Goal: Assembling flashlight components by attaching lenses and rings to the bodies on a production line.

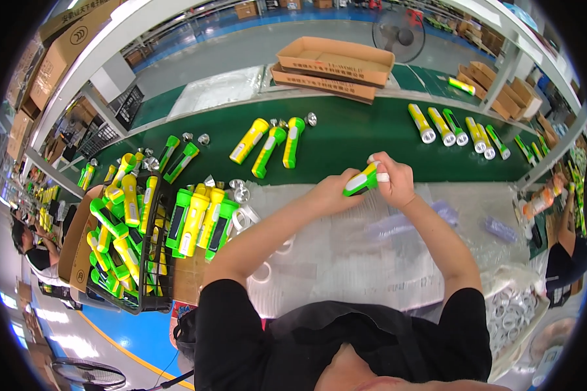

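We see both hands up over the tabletop (346, 260), which is covered w/ clear plastic sheet. Left hand (332, 193) is curled round the body of a green plastic flashlight w/ white side panel (361, 180), holding it tilted just above the sheet. Right hand (393, 180) is closed narrow on the flashlight's front end, fingers pinching a white ring there.

Beyond the hands runs a dark green conveyor belt (346, 140): 3 loose torches, one yellow (248, 141) and two green (279, 144), lie to the left; approx. 6 finished yellow and green torches w/ white heads (454, 129) lie to the right. At far left a black wire basket (149, 260) is piled w/ more; too many to count. Two flat cardboard trays (332, 65) sit behind the belt.
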The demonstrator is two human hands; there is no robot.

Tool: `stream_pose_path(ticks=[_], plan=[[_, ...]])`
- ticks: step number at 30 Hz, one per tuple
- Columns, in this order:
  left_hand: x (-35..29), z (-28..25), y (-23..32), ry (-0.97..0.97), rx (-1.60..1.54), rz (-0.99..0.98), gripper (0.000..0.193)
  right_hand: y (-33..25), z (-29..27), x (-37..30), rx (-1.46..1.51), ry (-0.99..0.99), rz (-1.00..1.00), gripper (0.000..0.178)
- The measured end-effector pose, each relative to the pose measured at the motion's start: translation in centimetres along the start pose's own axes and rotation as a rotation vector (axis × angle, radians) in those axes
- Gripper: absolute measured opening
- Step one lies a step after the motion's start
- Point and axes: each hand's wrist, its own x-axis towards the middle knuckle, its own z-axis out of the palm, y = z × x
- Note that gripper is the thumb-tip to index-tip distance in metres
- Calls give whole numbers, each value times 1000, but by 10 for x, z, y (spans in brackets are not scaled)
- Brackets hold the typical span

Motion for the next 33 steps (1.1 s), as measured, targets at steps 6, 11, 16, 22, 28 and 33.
stream_pose_path(ticks=[6, 11, 16, 22, 28, 33], plan=[[52, -58, -65, 669, 966, 87, 70, 118, 11, 34, -346, 245, 324, 29], [57, -86, -114, 355, 876, -264, 55, 211, -9, 41, -908, -168, 691, 35], [48, -65, -110, 480, 347, 32, 48, 132, 24, 45, -548, -58, 286, 26], [-26, 19, -28, 161, -412, 254, 50, -5, 46, 9, 1359, -127, 987, 50], [-63, -9, 22, 518, 263, 337, 28, -74, 12, -55, 1499, -282, 975, 45], [-65, 6, 20, 411, 170, 677, 29, -125, -1, -78, 1492, -526, 833, 48]])
